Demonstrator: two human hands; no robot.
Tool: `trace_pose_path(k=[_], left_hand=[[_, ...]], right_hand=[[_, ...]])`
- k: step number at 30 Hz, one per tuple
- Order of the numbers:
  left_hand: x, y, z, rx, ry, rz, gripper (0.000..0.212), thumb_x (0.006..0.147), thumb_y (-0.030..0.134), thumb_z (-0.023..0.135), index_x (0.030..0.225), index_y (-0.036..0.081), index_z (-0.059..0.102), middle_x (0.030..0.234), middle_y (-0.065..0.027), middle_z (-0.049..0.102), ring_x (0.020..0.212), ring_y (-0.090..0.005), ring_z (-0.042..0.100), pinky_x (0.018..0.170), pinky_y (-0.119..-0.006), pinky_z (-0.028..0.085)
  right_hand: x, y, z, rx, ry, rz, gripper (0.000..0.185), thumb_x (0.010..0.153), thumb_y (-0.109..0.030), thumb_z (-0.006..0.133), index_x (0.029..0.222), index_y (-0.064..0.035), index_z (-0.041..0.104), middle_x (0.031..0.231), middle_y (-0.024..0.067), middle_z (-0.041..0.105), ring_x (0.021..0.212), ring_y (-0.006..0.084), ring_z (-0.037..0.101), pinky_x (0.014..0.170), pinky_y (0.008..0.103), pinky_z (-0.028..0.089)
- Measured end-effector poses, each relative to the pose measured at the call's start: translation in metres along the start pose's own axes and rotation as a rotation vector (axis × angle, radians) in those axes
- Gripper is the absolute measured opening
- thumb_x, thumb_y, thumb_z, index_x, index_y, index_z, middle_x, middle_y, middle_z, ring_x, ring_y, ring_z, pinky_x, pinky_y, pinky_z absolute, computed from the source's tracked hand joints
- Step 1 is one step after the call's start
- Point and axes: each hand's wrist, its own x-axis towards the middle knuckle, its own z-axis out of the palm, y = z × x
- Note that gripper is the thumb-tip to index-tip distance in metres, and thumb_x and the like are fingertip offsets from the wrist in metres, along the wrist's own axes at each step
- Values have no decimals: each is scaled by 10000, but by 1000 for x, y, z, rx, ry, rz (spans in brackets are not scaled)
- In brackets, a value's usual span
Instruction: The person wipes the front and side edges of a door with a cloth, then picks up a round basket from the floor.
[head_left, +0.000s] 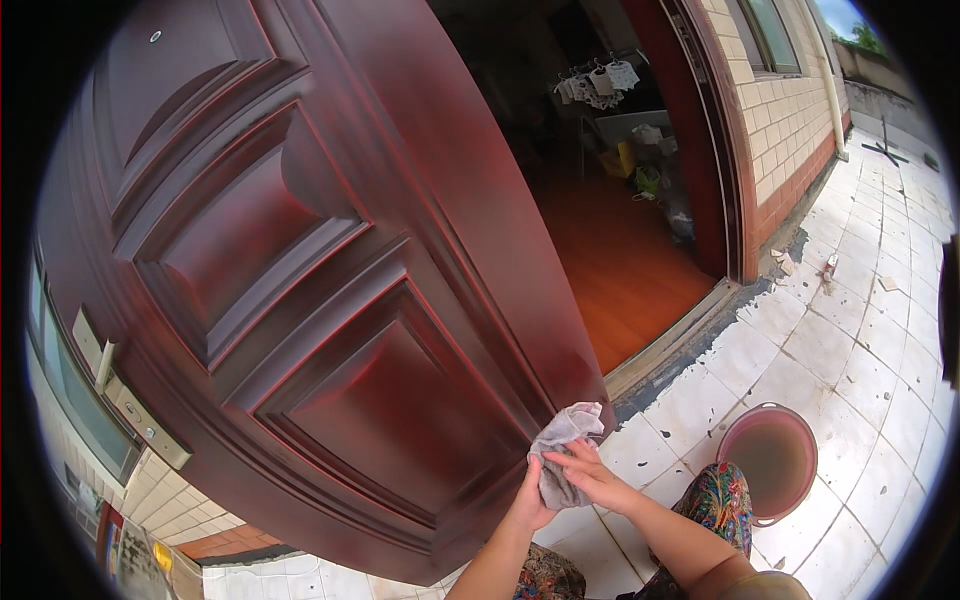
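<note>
A greyish-white, rumpled cloth (559, 469) is between my two hands, close to the lower hinge-side corner of a dark red panelled door (390, 375). My left hand (534, 491) supports the cloth from below and the left, thumb pointing up along it. Over its right side lies my right hand (596, 480), fingers spread across the fabric. Parts of the left fingers are hidden behind the cloth. Whether the cloth touches the door cannot be told. To the right of my patterned trouser leg (724, 495) stands a pink basin (806, 450) of murky water.
The doorway shows a reddish-brown floor (600, 277), small clothes (600, 82) on hangers and piled bags (667, 165). A metal door handle (106, 364) projects at left. White floor tiles (817, 352) carry debris and a small bottle (830, 266). A threshold (667, 341) crosses the doorway.
</note>
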Motion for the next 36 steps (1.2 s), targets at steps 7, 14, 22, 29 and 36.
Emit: trace_pose_path(k=[7,14,22,29,36], left_hand=[[-24,-39,-15,-388,-55,153,492,908,363,393,1312,84,359,1319,-75,424,1224,-263,386,1038,-438,264],[-28,-39,-22,-290,-34,193,732,822,522,458,1356,57,272,1361,-109,360,1243,-312,357,979,-546,314],[20,-58,-35,-348,323,-110,500,911,378,315,1276,45,388,1300,-119,439,1200,-308,408,1025,-475,276],[103,-42,-80,-149,414,-388,398,875,285,438,1173,25,480,1136,-102,550,1055,-240,529,935,-374,396],[145,20,-67,198,323,-650,365,821,195,475,1125,-7,499,1028,-93,582,924,-181,575,827,-320,462]], right_hand=[[-47,-17,-31,78,394,-52,244,822,-109,550,1051,-53,612,1126,124,513,938,234,551,822,341,449],[-63,18,-71,-178,344,182,251,808,-180,551,1012,-49,617,1005,158,568,730,258,604,705,346,494],[-48,98,-48,-294,140,340,266,806,-200,539,1017,-48,596,968,165,574,711,264,608,711,361,489],[-28,123,-28,-12,251,495,310,806,-112,539,1103,-24,519,1012,190,540,786,270,596,694,351,482],[-31,123,-32,973,304,1041,650,845,-334,552,1375,-164,215,1292,147,349,1139,275,424,856,473,417]])
